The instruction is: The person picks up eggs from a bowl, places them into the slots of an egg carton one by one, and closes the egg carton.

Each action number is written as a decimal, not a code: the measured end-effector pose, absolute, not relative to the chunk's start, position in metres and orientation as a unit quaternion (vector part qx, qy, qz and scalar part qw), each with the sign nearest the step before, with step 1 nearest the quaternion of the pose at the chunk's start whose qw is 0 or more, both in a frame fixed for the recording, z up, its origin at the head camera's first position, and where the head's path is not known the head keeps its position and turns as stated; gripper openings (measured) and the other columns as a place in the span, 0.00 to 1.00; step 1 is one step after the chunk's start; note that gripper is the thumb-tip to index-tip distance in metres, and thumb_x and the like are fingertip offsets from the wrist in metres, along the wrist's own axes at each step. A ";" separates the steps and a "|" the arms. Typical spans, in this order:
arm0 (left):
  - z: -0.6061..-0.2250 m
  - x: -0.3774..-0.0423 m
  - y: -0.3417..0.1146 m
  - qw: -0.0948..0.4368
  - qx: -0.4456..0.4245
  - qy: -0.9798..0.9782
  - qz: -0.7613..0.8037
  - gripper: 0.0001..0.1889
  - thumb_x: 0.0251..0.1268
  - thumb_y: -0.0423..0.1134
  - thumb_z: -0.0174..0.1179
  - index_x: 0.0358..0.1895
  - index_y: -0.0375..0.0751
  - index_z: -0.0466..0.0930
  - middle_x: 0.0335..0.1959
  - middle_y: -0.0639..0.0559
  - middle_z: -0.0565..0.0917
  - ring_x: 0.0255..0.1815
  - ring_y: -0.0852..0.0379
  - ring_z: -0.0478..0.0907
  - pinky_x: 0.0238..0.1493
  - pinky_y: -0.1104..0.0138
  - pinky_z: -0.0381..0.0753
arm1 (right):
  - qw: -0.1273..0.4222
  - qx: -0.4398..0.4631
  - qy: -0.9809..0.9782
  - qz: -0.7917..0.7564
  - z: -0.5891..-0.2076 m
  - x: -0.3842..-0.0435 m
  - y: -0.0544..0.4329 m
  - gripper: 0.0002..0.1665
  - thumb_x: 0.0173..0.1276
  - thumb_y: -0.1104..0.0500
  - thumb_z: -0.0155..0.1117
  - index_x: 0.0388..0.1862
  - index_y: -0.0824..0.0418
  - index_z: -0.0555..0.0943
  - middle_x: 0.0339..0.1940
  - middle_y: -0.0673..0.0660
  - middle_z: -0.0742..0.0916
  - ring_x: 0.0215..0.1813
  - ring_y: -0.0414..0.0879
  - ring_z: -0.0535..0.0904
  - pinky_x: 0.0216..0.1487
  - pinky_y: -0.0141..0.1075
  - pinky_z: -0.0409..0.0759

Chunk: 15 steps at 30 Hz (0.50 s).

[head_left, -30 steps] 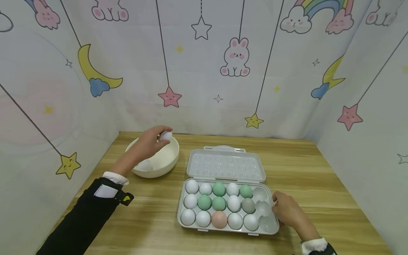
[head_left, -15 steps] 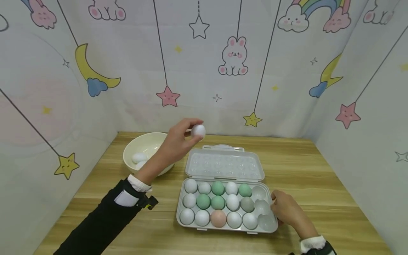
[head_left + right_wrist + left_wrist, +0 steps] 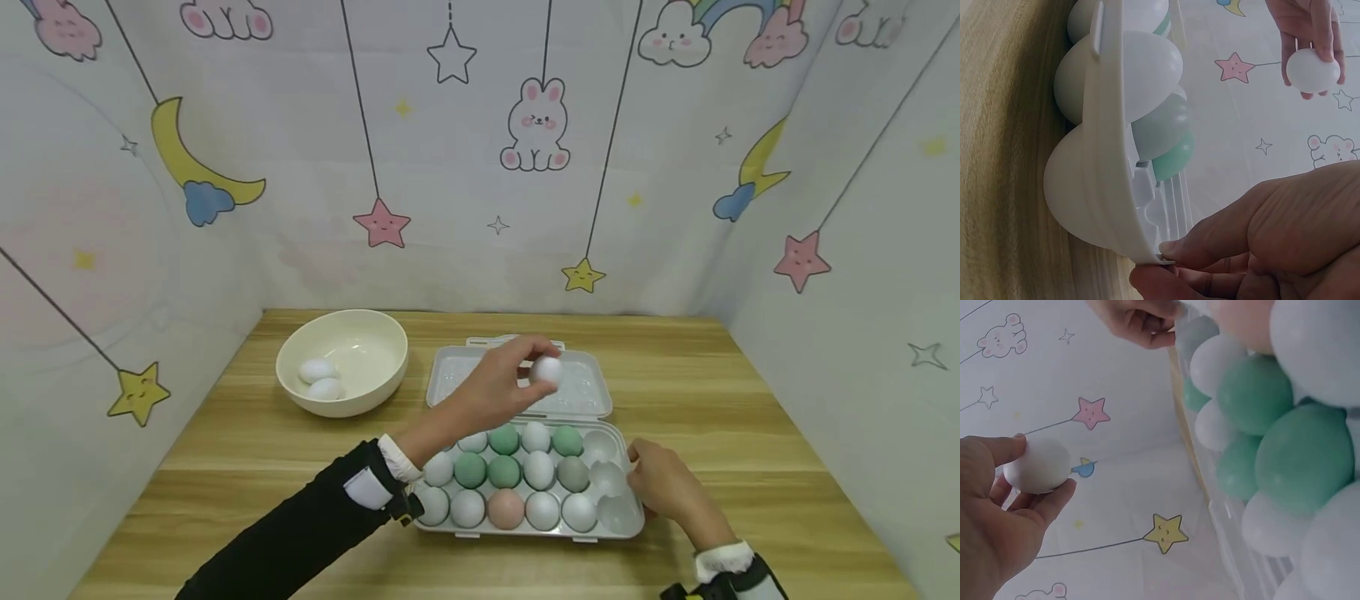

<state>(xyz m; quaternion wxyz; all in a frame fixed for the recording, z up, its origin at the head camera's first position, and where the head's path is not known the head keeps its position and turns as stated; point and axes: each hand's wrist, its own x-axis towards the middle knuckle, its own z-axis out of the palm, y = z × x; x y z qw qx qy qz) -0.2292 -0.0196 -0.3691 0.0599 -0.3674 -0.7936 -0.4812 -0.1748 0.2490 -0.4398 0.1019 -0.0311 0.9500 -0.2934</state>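
A white egg (image 3: pixel 547 372) is pinched between the thumb and fingers of my left hand (image 3: pixel 498 382), held up in front of the raised clear lid (image 3: pixel 585 393) of an egg box (image 3: pixel 618 515). Several white and green eggs, one greyish egg (image 3: pixel 573 474) and one pinkish egg (image 3: pixel 506 509) sit in the box; my left forearm covers part of its back left. The rightmost column of cups holds no eggs. My right hand (image 3: pixel 666 482) grips the box's right edge, and the right wrist view shows the thumb (image 3: pixel 1204 240) over its rim with a finger below.
A cream bowl (image 3: pixel 378 354) stands at the back left of the wooden table (image 3: pixel 697 375), with two white eggs (image 3: pixel 318 371) lying inside. Behind the table hangs a white cloth backdrop (image 3: pixel 465 267) with cartoon prints, and similar cloth stands on both sides.
My left hand has carried the egg out of the bowl and rightward, then down to in front of the lid. My right hand has stayed on the box's edge.
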 end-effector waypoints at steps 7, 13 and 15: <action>-0.396 -0.223 0.009 0.007 -0.379 -0.796 -0.472 0.19 0.67 0.28 0.69 0.59 0.34 0.78 0.56 0.45 0.82 0.55 0.56 0.79 0.57 0.73 0.79 | 0.102 -0.032 0.948 -0.299 -0.441 -0.176 0.248 0.13 0.63 0.74 0.57 0.47 0.76 0.76 0.27 0.59 0.82 0.23 0.48 0.81 0.20 0.39 0.82; -0.413 -0.223 0.038 -0.022 -0.380 -0.788 -0.483 0.19 0.66 0.30 0.71 0.58 0.35 0.79 0.54 0.48 0.83 0.52 0.64 0.80 0.54 0.76 0.79 | 0.095 -0.036 0.948 -0.302 -0.441 -0.174 0.250 0.12 0.62 0.73 0.56 0.45 0.74 0.76 0.25 0.58 0.81 0.20 0.48 0.80 0.19 0.39 0.81; -0.418 -0.223 0.046 -0.024 -0.376 -0.792 -0.480 0.18 0.65 0.31 0.71 0.57 0.36 0.80 0.54 0.50 0.84 0.51 0.66 0.79 0.53 0.77 0.78 | 0.094 -0.037 0.947 -0.303 -0.441 -0.174 0.251 0.12 0.62 0.74 0.56 0.45 0.75 0.76 0.25 0.58 0.82 0.20 0.48 0.80 0.19 0.39 0.81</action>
